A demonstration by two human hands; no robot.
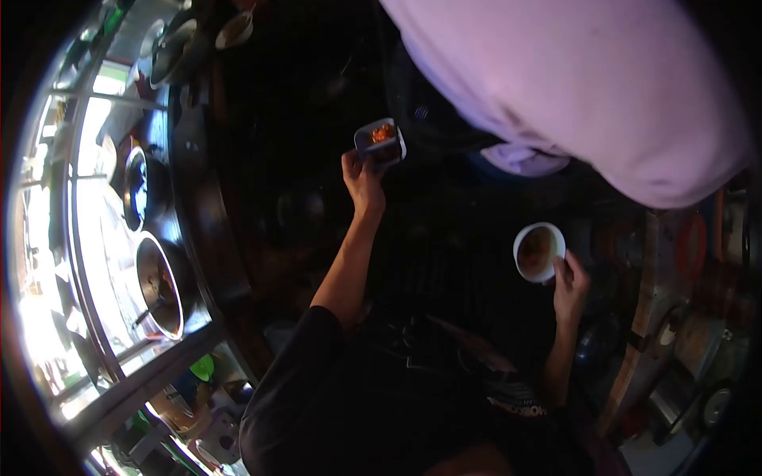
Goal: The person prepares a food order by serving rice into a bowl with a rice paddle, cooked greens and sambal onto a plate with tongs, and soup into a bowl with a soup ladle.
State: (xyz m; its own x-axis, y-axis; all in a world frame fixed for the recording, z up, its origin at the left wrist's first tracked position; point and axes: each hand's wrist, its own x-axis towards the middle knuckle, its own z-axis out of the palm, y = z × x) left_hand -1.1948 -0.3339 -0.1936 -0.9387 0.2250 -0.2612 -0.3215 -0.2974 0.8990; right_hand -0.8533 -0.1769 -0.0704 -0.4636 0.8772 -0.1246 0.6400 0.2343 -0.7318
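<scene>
Stretched out ahead, my left hand point(365, 182) grips the near side of a small squarish container point(384, 152) with pale walls. Some orange-red food point(382, 133) lies inside it. Lower and to the right, my right hand point(571, 285) holds a round white bowl point(560, 243) by its rim. Brownish contents point(535, 252) show in the bowl, too dim to name. The two vessels are well apart, and both hands are closed on them.
A large pale lilac cloth shape point(587, 87) fills the upper right. Bright window panes point(91, 214) line the left, with a big pot point(179, 297) and other pans beside them. A wooden post point(655, 305) and several vessels stand at right. The middle is very dark.
</scene>
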